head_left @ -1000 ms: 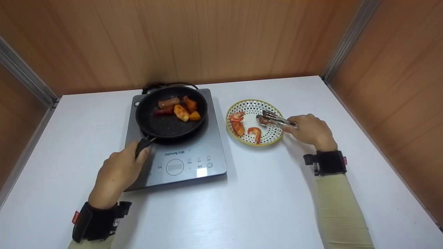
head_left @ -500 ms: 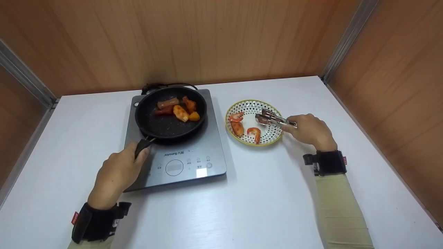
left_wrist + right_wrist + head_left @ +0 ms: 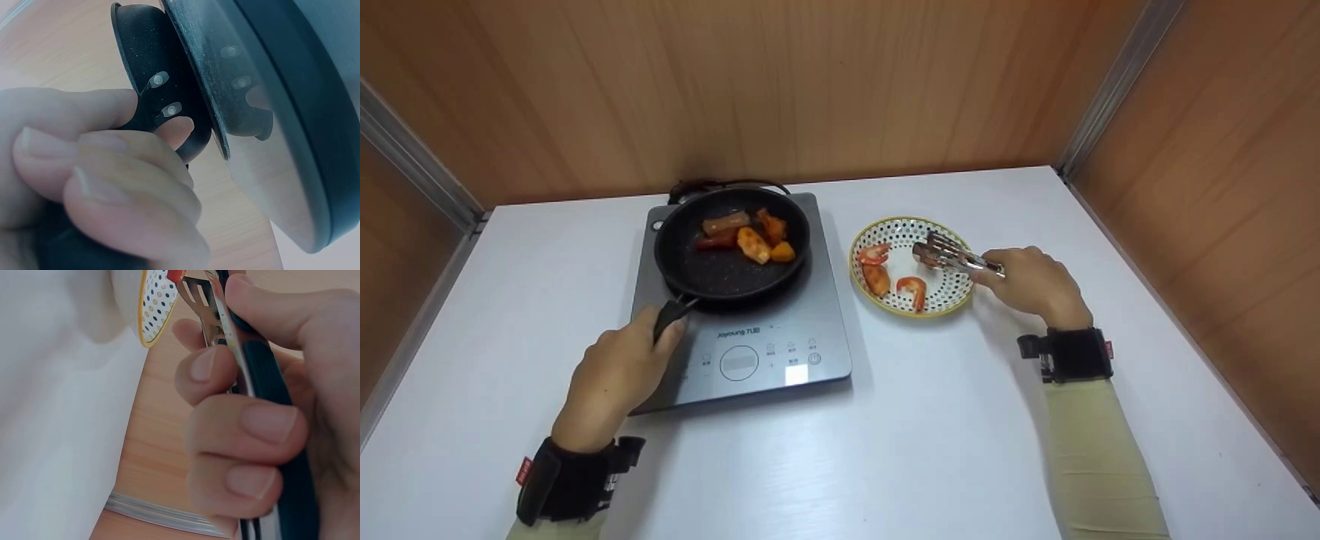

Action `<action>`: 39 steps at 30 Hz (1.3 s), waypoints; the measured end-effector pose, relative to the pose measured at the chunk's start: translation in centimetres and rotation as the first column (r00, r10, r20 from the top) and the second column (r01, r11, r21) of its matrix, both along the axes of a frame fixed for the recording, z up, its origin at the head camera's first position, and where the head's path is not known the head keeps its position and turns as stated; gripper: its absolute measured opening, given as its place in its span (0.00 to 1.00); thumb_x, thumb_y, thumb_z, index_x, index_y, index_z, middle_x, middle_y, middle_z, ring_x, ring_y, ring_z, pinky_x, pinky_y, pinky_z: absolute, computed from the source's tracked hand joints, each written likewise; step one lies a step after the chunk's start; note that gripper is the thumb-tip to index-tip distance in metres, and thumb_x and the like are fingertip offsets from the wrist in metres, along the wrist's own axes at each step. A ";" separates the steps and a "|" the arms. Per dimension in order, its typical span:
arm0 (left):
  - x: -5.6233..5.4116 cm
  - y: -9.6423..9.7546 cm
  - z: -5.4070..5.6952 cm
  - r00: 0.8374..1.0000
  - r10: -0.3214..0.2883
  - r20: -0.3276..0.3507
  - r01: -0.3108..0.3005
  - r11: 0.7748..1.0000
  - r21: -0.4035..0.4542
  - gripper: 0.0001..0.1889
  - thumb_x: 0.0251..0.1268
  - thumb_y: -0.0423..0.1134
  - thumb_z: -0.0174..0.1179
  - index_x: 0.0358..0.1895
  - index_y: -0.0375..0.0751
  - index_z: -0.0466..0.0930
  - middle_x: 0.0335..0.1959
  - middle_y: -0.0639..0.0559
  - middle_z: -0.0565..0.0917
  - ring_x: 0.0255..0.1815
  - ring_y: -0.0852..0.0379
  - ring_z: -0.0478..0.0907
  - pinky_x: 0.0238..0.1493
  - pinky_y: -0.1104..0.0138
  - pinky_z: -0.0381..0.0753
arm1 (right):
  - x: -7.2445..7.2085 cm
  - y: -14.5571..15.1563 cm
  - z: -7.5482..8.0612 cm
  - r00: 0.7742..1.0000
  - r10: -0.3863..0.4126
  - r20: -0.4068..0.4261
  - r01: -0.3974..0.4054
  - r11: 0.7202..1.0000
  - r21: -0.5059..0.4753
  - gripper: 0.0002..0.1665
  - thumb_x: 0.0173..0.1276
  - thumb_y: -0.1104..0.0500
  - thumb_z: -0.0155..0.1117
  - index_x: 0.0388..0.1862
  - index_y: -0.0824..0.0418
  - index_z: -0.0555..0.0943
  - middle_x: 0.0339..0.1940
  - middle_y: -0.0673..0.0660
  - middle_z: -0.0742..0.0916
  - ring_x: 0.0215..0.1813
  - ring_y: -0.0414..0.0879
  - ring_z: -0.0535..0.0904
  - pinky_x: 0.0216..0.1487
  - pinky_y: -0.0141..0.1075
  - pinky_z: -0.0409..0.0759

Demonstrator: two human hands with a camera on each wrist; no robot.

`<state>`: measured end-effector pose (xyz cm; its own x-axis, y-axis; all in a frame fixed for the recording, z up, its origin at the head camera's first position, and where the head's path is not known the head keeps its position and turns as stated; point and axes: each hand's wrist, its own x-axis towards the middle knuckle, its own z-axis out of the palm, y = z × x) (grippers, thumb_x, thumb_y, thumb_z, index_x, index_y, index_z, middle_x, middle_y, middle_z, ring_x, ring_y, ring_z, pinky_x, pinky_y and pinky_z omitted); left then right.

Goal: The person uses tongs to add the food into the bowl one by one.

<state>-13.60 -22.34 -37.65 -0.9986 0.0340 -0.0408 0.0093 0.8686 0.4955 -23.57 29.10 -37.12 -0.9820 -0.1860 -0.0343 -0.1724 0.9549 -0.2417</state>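
Observation:
My left hand grips the handle of a black frying pan, which sits on a grey induction cooker. Several browned, orange and red food pieces lie in the pan, among them a yellow-orange piece. Over on the right, my right hand holds metal tongs with dark grips, seen in the right wrist view. The slotted tong heads reach over a dotted, yellow-rimmed plate, around a partly hidden reddish-brown piece. Two shrimp and an orange-brown piece also lie on this plate.
The cooker and plate stand side by side on a white table. Wooden panels rise behind and at both sides. A black cord runs behind the pan, near the back panel.
The tong heads have shifted slightly toward the back of the plate and look a little farther apart. My left hand and the pan stay in place.

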 end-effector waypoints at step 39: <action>0.1 0.1 0.1 1.000 0.000 -0.014 0.000 1.000 0.003 0.16 0.88 0.52 0.49 0.43 0.42 0.67 0.24 0.48 0.72 0.25 0.48 0.71 0.23 0.60 0.63 | 2.2 -5.4 2.0 0.990 0.087 -0.112 -0.096 0.992 -0.080 0.31 0.81 0.40 0.62 0.71 0.57 0.81 0.58 0.64 0.89 0.58 0.62 0.83 0.57 0.61 0.78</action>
